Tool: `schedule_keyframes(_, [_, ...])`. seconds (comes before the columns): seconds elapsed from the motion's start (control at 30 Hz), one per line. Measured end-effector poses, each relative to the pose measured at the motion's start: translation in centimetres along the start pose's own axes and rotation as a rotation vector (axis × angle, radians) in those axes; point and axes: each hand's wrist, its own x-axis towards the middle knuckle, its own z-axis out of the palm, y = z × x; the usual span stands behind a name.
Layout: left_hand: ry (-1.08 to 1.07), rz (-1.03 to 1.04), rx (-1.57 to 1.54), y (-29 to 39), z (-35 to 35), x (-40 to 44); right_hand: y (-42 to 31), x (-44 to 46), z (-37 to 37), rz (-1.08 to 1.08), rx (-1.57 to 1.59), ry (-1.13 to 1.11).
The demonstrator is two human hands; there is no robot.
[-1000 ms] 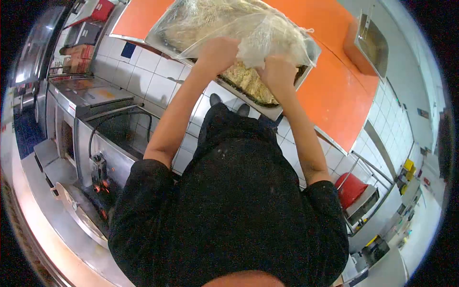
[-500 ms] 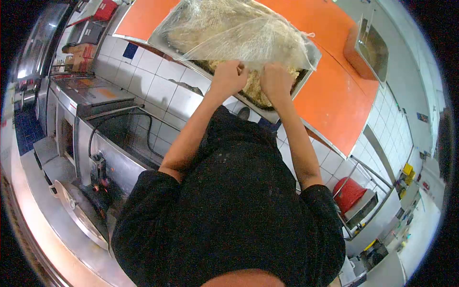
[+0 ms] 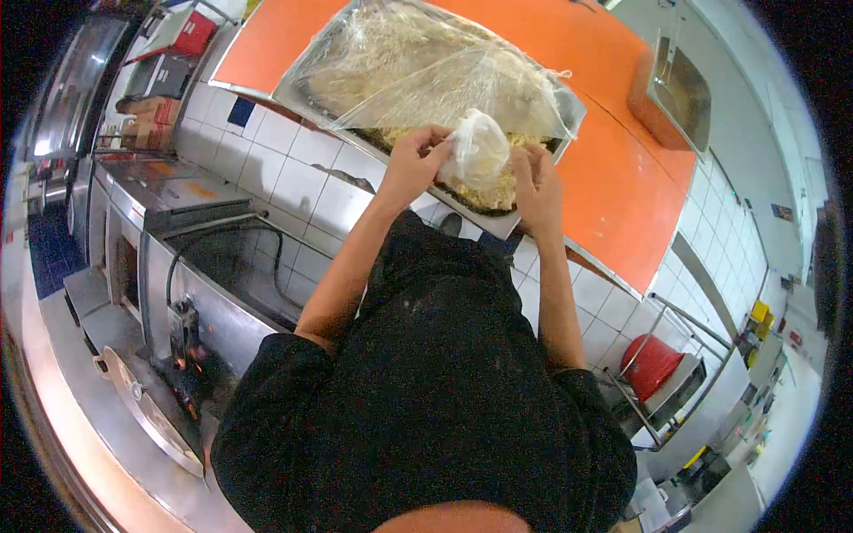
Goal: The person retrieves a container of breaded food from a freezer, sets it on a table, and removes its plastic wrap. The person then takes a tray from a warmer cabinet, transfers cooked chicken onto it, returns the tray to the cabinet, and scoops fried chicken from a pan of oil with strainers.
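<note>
A small clear plastic bag [image 3: 481,149], rounded and with something pale showing in or through it, is held up over the near edge of the metal tray [image 3: 502,222]. My left hand [image 3: 416,167] pinches the bag's left side between thumb and fingers. At its right side my right hand [image 3: 538,188] has its fingertips pressed together on the bag's edge. Pale, crumbly food [image 3: 487,194] lies in the tray, bare along the near side. Clear plastic wrap [image 3: 418,67] covers the rest of it.
The tray rests on an orange table [image 3: 613,213] and juts over its near edge. A deep metal container [image 3: 680,98] stands at the right. To the left are a steel sink-like basin [image 3: 209,298] with a black hose and a round lid [image 3: 147,400]. A red bucket [image 3: 651,366] sits at lower right.
My hands were close together at the wrap's near edge. Now they are further apart, and the rounded plastic bag has come into view between them.
</note>
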Motion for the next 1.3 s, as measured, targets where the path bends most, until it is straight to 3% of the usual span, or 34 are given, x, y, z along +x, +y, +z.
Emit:
schedule_keyframes(0.07, [-0.041,0.085,-0.095,-0.5,0.4,0.7,2.1,0.3,0.9,0.165,0.308,-0.264])
schedule_keyframes(0.13, [-0.039,0.055,0.003,1.7,1.3,-0.2,0.7,0.3,0.6,0.179,0.173,-0.25])
schedule_keyframes(0.2, [0.346,0.459,0.546,2.4,2.5,-0.8,0.6,0.2,1.1,0.125,0.092,-0.119])
schedule_keyframes(0.27, [0.305,0.543,0.652,2.0,2.5,-0.3,0.1,-0.2,1.1,0.056,0.105,-0.109])
schedule_keyframes(0.33, [0.261,0.488,0.656,1.2,2.8,0.2,0.4,-0.1,1.4,-0.012,0.114,-0.101])
schedule_keyframes(0.37, [0.267,0.498,0.657,0.9,2.9,0.5,1.4,0.0,1.8,0.062,0.454,-0.094])
schedule_keyframes(0.4, [0.26,0.377,0.387,0.9,3.0,0.6,0.8,0.2,1.9,0.138,0.793,-0.088])
schedule_keyframes(0.43, [0.244,0.253,0.119,0.8,3.0,0.8,-0.6,0.6,1.1,0.396,1.176,-0.1])
schedule_keyframes(0.47, [0.243,0.261,0.119,0.3,2.9,1.1,-0.4,1.0,1.0,0.388,1.179,-0.099])
schedule_keyframes(0.53, [-0.017,-0.019,-0.68,0.0,2.4,1.7,1.3,1.9,1.1,0.623,1.436,-0.2])
schedule_keyframes(0.6, [-0.063,-0.033,-0.806,0.6,2.4,1.6,2.4,2.2,1.9,0.642,1.509,-0.243])
schedule_keyframes(0.67, [-0.249,-0.133,-1.005,1.2,2.1,1.6,3.1,2.8,2.2,0.661,1.581,-0.295])
schedule_keyframes(0.8, [-0.357,-0.222,-0.872,0.2,1.5,2.1,0.9,3.3,1.4,0.679,1.461,-0.281])
schedule_keyframes(0.87, [-0.303,-0.194,-0.891,0.7,1.8,2.9,0.9,3.3,1.2,0.766,1.32,-0.475])
schedule_keyframes(0.97, [-0.211,-0.233,-0.859,-0.2,1.8,4.4,1.5,2.1,2.0,0.764,1.325,-0.501])
schedule_keyframes(1.07, [-0.329,-0.26,-0.847,-1.3,1.4,5.6,-1.3,2.5,1.7,0.713,1.258,-0.556])
schedule_keyframes(1.17, [-0.365,-0.37,-0.954,-1.6,2.8,3.7,-0.8,3.3,1.3,0.505,1.878,-0.569])
schedule_keyframes(1.27, [-0.376,-0.43,-1.065,-3.2,4.3,2.7,-3.9,2.7,1.3,0.535,1.798,-0.523])
schedule_keyframes(1.3, [-0.311,-0.427,-0.982,-1.8,4.6,2.2,-4.9,2.6,1.0,0.438,1.852,-0.605])
